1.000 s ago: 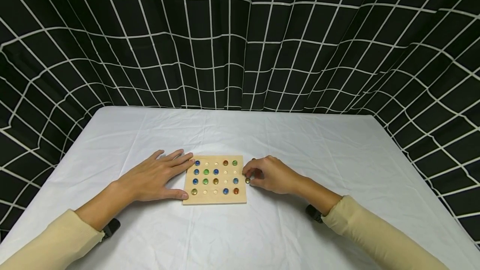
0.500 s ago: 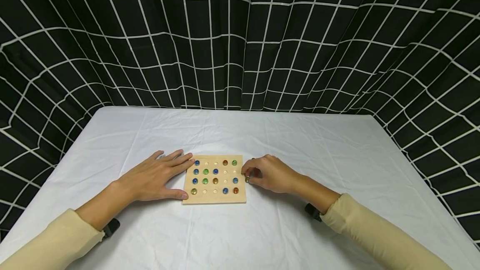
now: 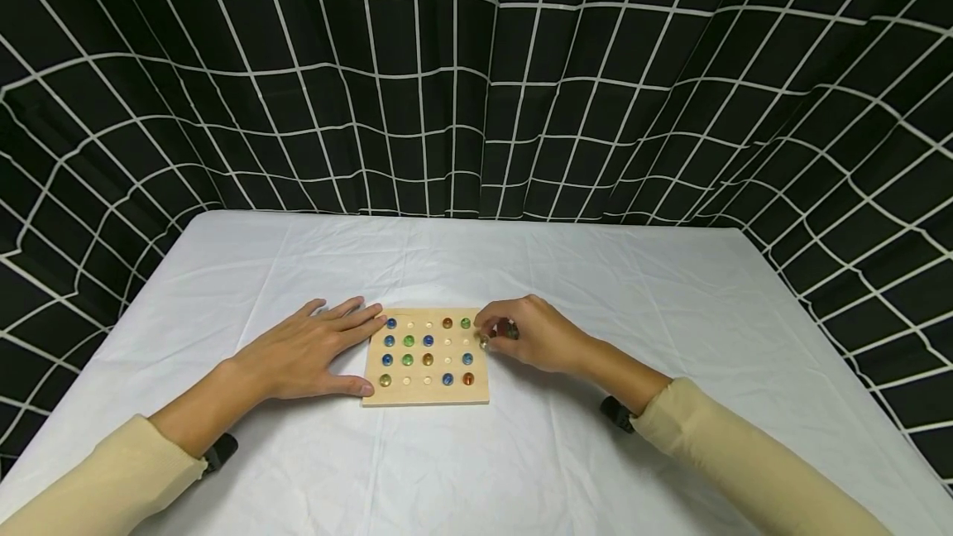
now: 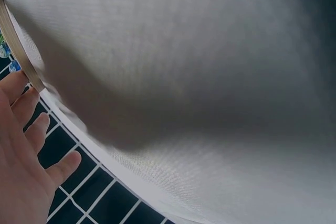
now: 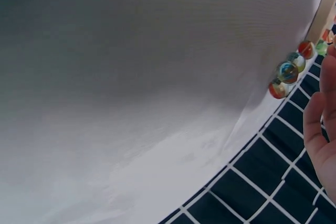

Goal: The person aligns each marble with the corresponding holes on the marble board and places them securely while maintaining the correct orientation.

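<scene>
Thumb and fingers of the right hand (image 3: 538,336) close in a pinch on a glassy marble (image 3: 484,343) at the board's right edge, while the left hand (image 3: 316,351) lies with fingers straight and spread, gripping nothing, its tips touching the board's left side. The marble looks light, hard and slick, apt to roll or squirt free; a fingertip hold around its middle seems best. Being round, it points no way and has no long axis. The wooden board (image 3: 428,397) appears flat, stiff and fairly light, best held by its side edges; its long axis runs left to right before the wearer. Blue, green and amber marbles sit in many of its hollows. Loose marbles (image 5: 287,72) cluster just beyond its right edge. Around it spreads a white-clothed desk (image 3: 640,313); behind it hangs a black, white-gridded curtain (image 3: 417,93).
</scene>
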Demonstrator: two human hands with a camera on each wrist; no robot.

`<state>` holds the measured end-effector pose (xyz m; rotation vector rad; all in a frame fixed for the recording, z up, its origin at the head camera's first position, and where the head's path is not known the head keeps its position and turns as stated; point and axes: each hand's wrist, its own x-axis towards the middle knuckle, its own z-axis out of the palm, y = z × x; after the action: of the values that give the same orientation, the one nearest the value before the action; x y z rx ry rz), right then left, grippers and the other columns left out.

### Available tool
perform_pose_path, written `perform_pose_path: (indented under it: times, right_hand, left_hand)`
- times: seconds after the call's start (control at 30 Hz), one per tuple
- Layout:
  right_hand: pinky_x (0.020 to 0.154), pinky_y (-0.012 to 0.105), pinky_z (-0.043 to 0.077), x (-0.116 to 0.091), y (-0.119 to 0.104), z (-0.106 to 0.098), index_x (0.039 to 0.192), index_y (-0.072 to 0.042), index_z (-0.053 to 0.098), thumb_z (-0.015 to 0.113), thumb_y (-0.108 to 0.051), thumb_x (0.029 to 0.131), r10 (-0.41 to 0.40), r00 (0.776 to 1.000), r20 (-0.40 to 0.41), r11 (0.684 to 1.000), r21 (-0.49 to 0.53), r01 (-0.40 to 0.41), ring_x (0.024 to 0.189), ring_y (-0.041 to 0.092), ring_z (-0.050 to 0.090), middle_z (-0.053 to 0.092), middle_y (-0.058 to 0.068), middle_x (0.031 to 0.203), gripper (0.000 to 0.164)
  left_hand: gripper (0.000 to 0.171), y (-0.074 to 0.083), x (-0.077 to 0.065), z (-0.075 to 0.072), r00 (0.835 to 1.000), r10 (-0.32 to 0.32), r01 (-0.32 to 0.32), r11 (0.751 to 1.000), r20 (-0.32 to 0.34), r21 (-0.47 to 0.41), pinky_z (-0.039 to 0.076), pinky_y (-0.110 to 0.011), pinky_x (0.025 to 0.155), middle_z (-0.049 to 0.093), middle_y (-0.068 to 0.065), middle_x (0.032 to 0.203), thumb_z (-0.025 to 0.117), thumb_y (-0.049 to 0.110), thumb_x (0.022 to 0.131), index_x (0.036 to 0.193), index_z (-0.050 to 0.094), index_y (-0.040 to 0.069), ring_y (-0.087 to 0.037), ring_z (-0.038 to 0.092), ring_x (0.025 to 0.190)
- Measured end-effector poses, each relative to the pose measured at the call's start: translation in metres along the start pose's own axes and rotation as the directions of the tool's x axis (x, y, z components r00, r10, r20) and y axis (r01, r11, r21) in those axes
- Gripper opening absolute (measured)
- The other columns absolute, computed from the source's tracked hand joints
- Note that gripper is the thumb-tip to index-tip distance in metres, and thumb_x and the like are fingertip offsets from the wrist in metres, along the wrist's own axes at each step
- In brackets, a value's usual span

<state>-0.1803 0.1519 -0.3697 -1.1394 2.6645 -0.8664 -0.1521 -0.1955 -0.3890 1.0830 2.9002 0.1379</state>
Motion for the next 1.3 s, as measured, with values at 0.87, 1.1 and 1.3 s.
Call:
perform_pose_path:
  times: [0.87, 1.1, 1.3]
  right_hand:
    - [0.075, 0.025, 0.053, 0.021, -0.009, 0.009, 0.106, -0.010, 0.074, 0.077, -0.002, 0.085, -0.003, 0.998, 0.061, 0.998, -0.058, 0.007, 0.082, 0.005, 0.063, 0.072, -0.005, 0.093, 0.022]
    - [0.077, 0.026, 0.054, 0.022, -0.010, 0.008, 0.107, -0.010, 0.074, 0.075, -0.001, 0.085, 0.001, 0.999, 0.055, 0.998, -0.067, 0.003, 0.083, 0.006, 0.064, 0.074, -0.003, 0.095, 0.023]
    - [0.073, 0.028, 0.055, 0.019, -0.004, -0.001, 0.106, -0.007, 0.073, 0.076, -0.002, 0.085, 0.026, 0.999, 0.028, 0.999, -0.028, -0.025, 0.082, 0.007, 0.064, 0.074, -0.003, 0.093, 0.022]
  left_hand:
    - [0.097, 0.000, 0.000, 0.000, 1.000, -0.001, 0.001, 1.000, -0.002, -0.010, 0.027, -0.063, 0.112, 0.035, 0.002, 0.160, 0.045, 0.083, 0.083, 0.156, 0.035, 0.021, -0.028, 0.031, 0.147]
    - [0.098, 0.000, 0.001, 0.001, 1.000, -0.004, 0.004, 1.000, 0.009, -0.005, 0.026, -0.064, 0.112, 0.034, 0.001, 0.160, 0.043, 0.084, 0.083, 0.157, 0.034, 0.021, -0.029, 0.030, 0.147]
    - [0.099, 0.000, 0.001, 0.000, 1.000, -0.009, 0.009, 1.000, 0.013, -0.005, 0.026, -0.063, 0.112, 0.033, 0.001, 0.160, 0.043, 0.085, 0.082, 0.157, 0.034, 0.021, -0.030, 0.030, 0.147]
